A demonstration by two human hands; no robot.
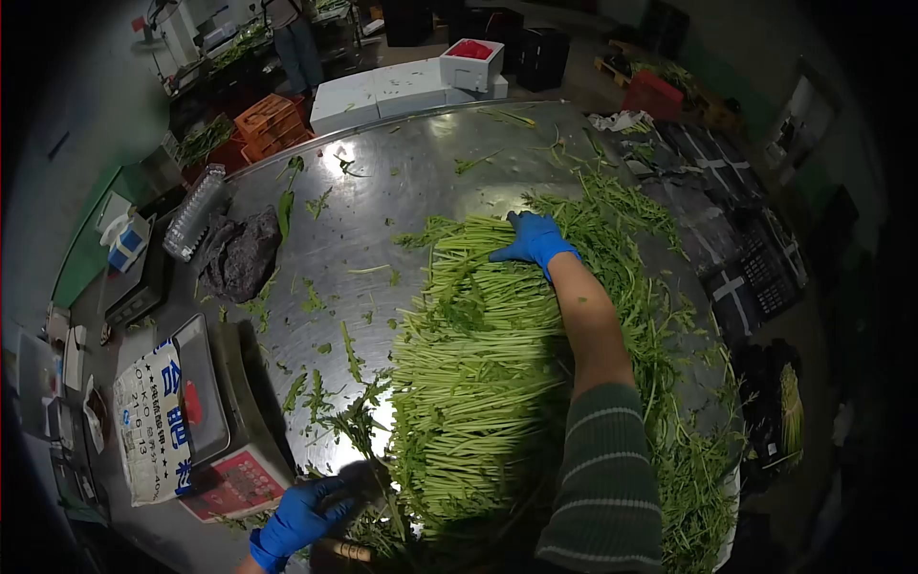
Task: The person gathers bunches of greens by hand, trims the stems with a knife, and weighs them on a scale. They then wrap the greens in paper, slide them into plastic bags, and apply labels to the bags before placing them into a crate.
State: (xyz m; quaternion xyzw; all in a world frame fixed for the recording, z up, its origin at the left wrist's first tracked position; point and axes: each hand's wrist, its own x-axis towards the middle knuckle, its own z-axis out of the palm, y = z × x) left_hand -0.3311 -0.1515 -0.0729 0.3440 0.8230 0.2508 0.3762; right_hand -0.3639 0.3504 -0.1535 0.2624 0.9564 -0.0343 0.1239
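Observation:
A large pile of green leafy stalks (478,383) lies on the metal table (335,230), stems to the left and most leaves to the right. My right hand (538,241), in a blue glove, rests on the upper part of the pile with thumb and fingers spread. At the lower left, my left hand (304,517), also gloved in blue, is above the table beside loose leafy sprigs, its fingers apart. Just to its right, a wooden handle (346,550) shows near the table's front edge.
On the left stand a scale (212,383) with a printed sack (153,421), a dark crumpled bag (239,253) and clear plastic containers (194,212). White foam boxes (382,93) and orange crates (268,124) are behind the table. A person (295,43) stands at the back.

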